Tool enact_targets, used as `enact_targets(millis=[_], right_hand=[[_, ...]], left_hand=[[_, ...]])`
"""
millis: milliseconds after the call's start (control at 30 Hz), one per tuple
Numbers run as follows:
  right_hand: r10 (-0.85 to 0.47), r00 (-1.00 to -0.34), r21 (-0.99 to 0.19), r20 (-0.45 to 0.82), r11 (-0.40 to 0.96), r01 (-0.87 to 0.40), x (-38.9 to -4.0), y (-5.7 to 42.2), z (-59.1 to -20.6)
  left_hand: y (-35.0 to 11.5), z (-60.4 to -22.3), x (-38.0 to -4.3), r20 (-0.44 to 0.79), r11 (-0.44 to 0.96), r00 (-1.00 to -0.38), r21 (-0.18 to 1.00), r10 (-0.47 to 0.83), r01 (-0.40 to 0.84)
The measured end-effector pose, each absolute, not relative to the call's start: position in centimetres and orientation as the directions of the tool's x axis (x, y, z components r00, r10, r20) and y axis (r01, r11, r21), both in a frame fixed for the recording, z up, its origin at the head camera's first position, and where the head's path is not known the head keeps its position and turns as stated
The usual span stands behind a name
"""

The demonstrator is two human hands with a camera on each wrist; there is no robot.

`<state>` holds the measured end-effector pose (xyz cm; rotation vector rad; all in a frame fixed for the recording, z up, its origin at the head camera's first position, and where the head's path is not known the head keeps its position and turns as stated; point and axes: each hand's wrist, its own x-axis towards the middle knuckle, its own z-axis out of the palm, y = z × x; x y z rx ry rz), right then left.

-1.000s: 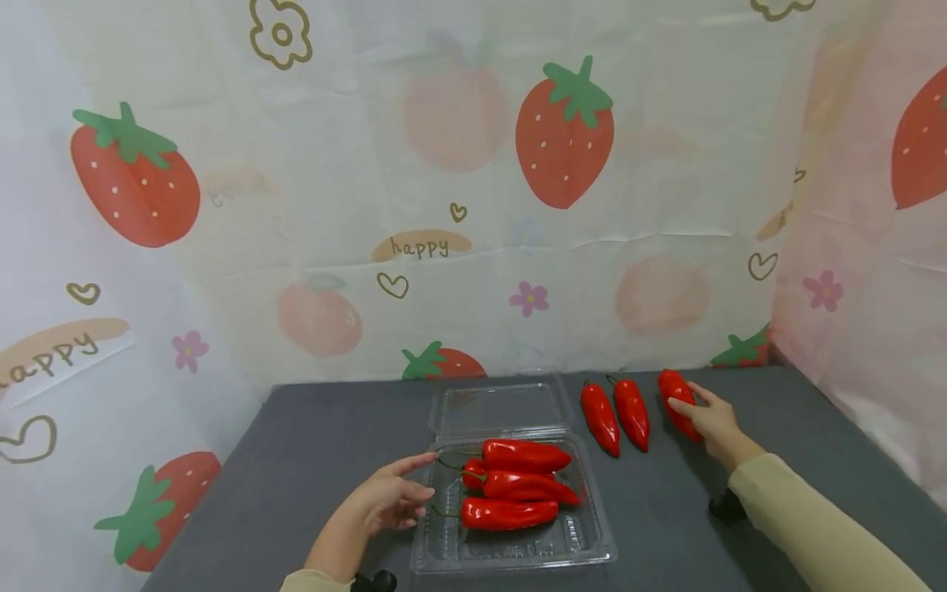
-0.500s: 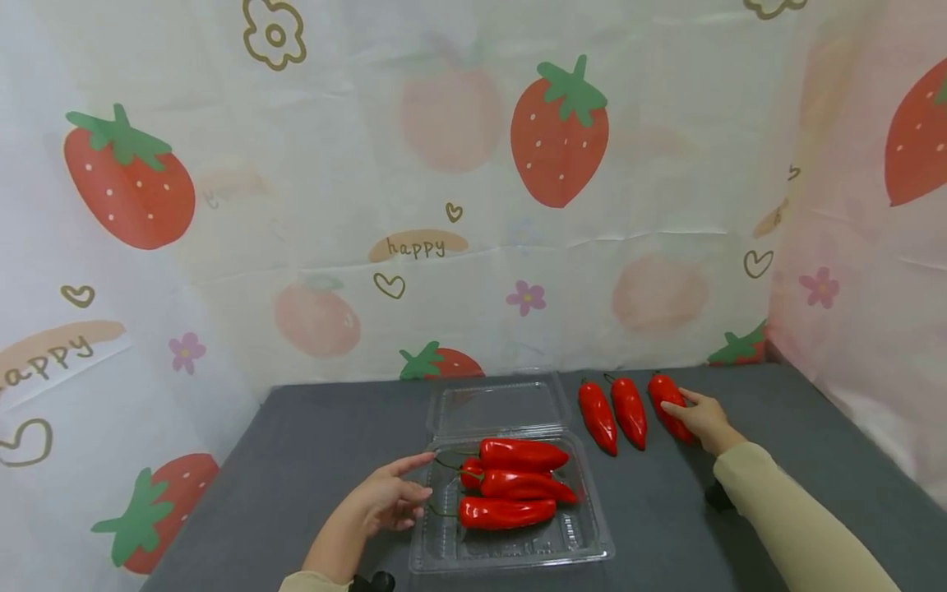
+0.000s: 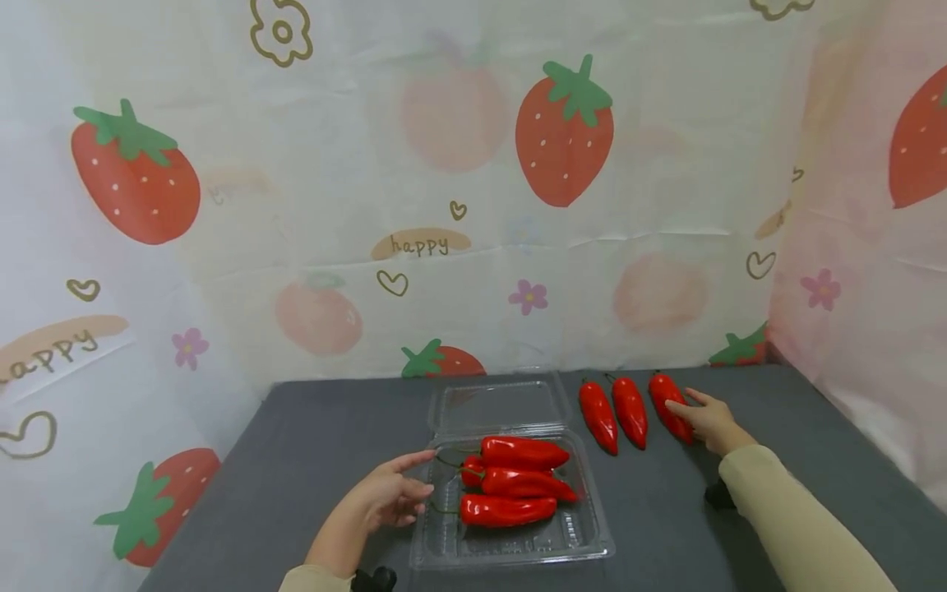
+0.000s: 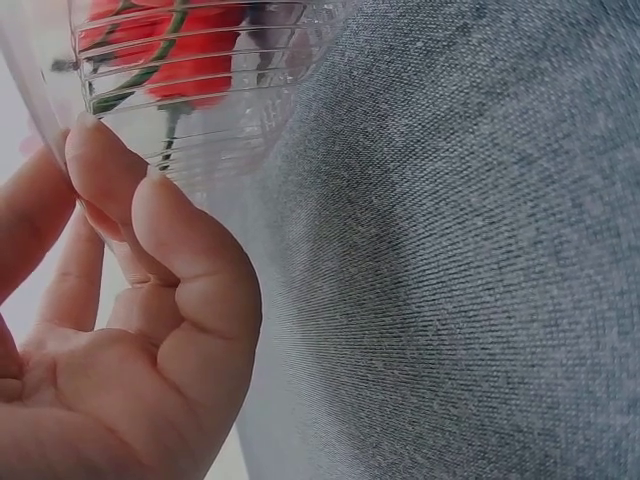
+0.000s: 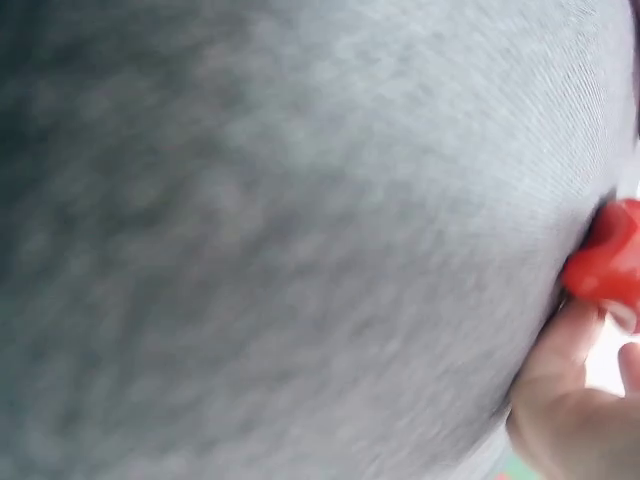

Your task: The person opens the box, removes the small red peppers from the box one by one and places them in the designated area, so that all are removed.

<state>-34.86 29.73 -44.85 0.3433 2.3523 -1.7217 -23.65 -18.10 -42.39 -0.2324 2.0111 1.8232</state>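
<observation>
My left hand [image 3: 388,497] is at the left edge of a clear plastic container [image 3: 510,560]. In the left wrist view its thumb and fingertips pinch the container's rim, with red peppers [image 4: 195,65] and green stems behind the clear wall. My right hand [image 3: 713,421] grips a long red pepper [image 3: 664,388] at the table's right, thumb on one side and fingers on the other. Only the end of this pepper [image 5: 612,262] shows in the right wrist view. Inside the container several red peppers [image 3: 506,511] lie crosswise, stems to the left.
The container's hinged lid [image 3: 499,407] lies open toward the back wall. Two more red peppers [image 3: 598,418] lie between lid and right hand, stems pointing away. Grey cloth covers the table [image 3: 296,444]. A strawberry-print curtain [image 3: 459,205] encloses the back and sides.
My right hand has shifted slightly left with the pepper, bringing it nearer the other two. My left hand stays at the container's edge.
</observation>
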Motion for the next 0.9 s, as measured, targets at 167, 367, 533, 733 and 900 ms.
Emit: enact_targets(millis=[167, 367, 533, 733, 900], right_hand=[[0.028, -0.954, -0.936, -0.299, 0.183, 0.299, -34.0, 30.2, -44.5], [0.093, -0.962, -0.961, -0.256, 0.080, 0.263, -32.8, 29.3, -44.2], [0.127, -0.965, -0.968, -0.228, 0.073, 0.239, -32.3, 28.7, -44.0], [0.171, -0.964, -0.968, -0.203, 0.116, 0.224, -31.6, 28.6, -43.9], [0.166, -0.963, -0.964, -0.213, 0.122, 0.235, -30.9, 28.9, -43.5]], left_hand=[[-17.9, -42.4, -23.7, -0.398, 0.127, -0.904, 0.916, 0.156, -0.381], [-17.9, -42.4, -23.6, -0.395, 0.117, -0.907, 0.917, 0.147, -0.381], [-17.9, -42.5, -23.7, -0.401, 0.120, -0.905, 0.915, 0.143, -0.386], [-17.9, -42.6, -23.8, -0.408, 0.121, -0.902, 0.911, 0.142, -0.394], [-18.0, -42.6, -23.8, -0.411, 0.124, -0.900, 0.910, 0.149, -0.395]])
